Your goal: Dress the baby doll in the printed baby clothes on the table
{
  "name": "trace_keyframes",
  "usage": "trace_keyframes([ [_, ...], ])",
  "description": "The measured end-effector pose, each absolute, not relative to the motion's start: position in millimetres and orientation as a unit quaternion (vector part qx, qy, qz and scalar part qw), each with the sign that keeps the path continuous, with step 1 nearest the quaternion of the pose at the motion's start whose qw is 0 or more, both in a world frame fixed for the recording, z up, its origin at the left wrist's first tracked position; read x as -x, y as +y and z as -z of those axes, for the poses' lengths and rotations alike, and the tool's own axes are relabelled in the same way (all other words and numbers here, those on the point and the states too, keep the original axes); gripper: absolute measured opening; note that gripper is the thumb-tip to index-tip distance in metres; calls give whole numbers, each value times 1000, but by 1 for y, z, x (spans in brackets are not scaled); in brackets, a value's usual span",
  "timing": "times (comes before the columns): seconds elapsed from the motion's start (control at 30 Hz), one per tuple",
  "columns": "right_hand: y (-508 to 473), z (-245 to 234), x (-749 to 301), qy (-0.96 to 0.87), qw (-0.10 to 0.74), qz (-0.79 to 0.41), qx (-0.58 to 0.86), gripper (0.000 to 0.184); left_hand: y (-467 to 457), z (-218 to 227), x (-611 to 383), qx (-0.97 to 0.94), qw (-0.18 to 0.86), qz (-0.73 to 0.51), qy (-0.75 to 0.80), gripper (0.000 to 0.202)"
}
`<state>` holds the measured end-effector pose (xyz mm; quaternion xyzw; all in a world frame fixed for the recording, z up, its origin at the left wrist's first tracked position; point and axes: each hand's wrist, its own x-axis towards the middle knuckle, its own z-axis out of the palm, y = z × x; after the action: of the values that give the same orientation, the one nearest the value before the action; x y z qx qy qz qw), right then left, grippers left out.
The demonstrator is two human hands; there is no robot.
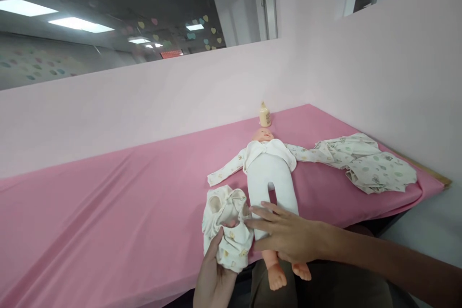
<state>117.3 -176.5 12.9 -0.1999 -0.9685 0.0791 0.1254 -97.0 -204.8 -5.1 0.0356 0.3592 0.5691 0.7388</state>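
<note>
Head view: left hand point(215, 276) holds crumpled, printed cloth garment point(235, 246)

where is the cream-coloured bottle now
In the head view, the cream-coloured bottle stands just right of centre on the pink cloth, beyond the white-clad doll's head and close to the pale wall.

Left hand point(216, 276) bare, wrist likewise. Right hand point(288, 232) bare, fingers point(264, 213) slim; right forearm point(375, 252) bare along visible length. Trousers point(339, 288) dark brown, matte cloth, showing past near edge of tabletop point(144, 211); finer detail lost in shadow.
</note>
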Motion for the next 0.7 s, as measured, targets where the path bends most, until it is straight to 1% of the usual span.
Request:
trace_keyframes([
  [0.1,-173,-26,-121,-961,144,-118,206,38,-212,8,93,-47,714,-587,379,46],
  [0.23,-167,-52,-117,-943,211,-156,207,40,-218,12,92,-49,749,-554,360,48],
  [0.3,-164,-58,-110,-934,250,-147,207,40,-220,14,95,-54,766,-547,333,46],
  [0.37,-161,-59,-101,-935,269,-109,204,37,-221,18,99,-63,791,-531,298,46],
  [0.5,-161,-54,-88,-949,248,-30,193,35,-225,28,110,-79,812,-510,271,50],
  [0.6,-163,-50,-85,-949,240,-21,204,35,-232,37,119,-83,813,-509,272,51],
  [0.7,-164,-46,-84,-950,240,-17,200,35,-241,50,130,-103,826,-494,251,44],
])
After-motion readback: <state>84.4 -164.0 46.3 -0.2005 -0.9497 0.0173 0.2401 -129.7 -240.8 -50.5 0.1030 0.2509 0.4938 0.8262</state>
